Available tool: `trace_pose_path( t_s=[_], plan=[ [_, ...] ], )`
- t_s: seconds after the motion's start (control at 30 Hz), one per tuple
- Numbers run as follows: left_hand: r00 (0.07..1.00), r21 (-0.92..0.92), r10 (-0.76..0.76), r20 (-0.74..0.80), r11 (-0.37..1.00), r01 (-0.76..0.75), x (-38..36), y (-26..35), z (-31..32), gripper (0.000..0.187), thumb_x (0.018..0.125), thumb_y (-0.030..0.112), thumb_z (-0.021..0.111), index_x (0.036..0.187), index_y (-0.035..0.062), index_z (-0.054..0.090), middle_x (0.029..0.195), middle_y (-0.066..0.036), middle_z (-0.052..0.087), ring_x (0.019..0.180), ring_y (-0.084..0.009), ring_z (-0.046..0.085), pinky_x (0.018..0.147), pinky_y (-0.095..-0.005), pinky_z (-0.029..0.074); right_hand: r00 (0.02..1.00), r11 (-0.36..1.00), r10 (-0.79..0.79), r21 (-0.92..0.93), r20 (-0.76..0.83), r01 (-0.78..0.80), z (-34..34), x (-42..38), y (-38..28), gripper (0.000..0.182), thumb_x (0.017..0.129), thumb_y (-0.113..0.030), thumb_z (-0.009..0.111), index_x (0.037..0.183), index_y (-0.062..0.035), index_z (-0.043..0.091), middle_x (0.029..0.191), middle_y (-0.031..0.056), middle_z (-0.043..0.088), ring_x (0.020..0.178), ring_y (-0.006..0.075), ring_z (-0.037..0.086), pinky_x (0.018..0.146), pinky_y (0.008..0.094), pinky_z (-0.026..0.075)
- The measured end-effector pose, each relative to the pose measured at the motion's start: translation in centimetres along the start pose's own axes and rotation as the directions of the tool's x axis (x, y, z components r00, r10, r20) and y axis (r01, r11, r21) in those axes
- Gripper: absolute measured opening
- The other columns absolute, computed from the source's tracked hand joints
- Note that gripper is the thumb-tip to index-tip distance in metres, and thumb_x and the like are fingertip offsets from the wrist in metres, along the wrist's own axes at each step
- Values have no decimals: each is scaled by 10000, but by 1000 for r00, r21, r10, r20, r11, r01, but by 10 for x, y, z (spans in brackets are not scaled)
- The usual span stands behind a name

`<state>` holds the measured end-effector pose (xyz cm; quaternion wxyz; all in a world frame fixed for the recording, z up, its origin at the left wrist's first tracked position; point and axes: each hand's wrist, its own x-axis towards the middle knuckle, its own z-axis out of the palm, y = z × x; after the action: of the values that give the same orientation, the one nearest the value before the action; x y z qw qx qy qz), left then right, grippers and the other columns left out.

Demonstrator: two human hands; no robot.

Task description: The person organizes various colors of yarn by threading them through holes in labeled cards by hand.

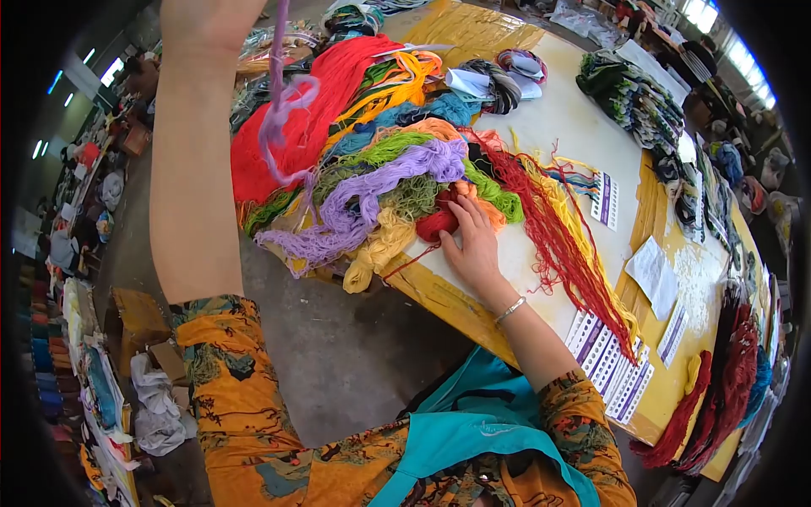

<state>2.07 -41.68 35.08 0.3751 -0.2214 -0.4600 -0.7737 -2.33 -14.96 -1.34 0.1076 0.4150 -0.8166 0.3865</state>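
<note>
My left arm reaches up to the top edge, where only the base of my left hand [211, 21] shows; its fingers are out of frame. Close beside it a lilac strand [274, 127] runs up out of view from the pile. My right hand [476, 247] lies with fingers apart at the edge of a dark red bundle of thread [437, 223], touching it. Around that bundle are a lilac skein [372, 194], a pale yellow skein [380, 245] and a lime green skein [494, 194]. A large bright red skein [296, 118] lies beyond them.
The table [549, 127] also bears long dark red strands [549, 220], white punched cards [612, 363], a folded paper [652, 275] and dark green skeins [629, 97]. Red hanks [726, 389] hang at the right edge. Boxes [139, 325] and plastic bags [156, 406] stand on the floor at left.
</note>
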Motion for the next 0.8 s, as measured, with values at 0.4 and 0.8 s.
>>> trace_pose_path(
  t_s=[0.4,0.8],
  plan=[
    [794,187,-524,309,852,490,-277,-126,100,166,984,167,486,1042,26,550,966,-86,623,929,-196,631,778,-335,490,819,125,6,812,574,-570,-6,-21,-106,472,923,-142,604,1354,-45,435,1115,111,642,958,205,650,843,321,525],
    [965,840,38,261,484,-246,-392,-91,98,245,798,-6,547,1039,5,589,1049,-149,621,970,-324,609,869,-420,490,854,-837,77,499,514,-225,-90,-40,-72,384,1021,-302,350,1170,-2,539,989,164,652,872,249,624,789,371,531]
  ],
)
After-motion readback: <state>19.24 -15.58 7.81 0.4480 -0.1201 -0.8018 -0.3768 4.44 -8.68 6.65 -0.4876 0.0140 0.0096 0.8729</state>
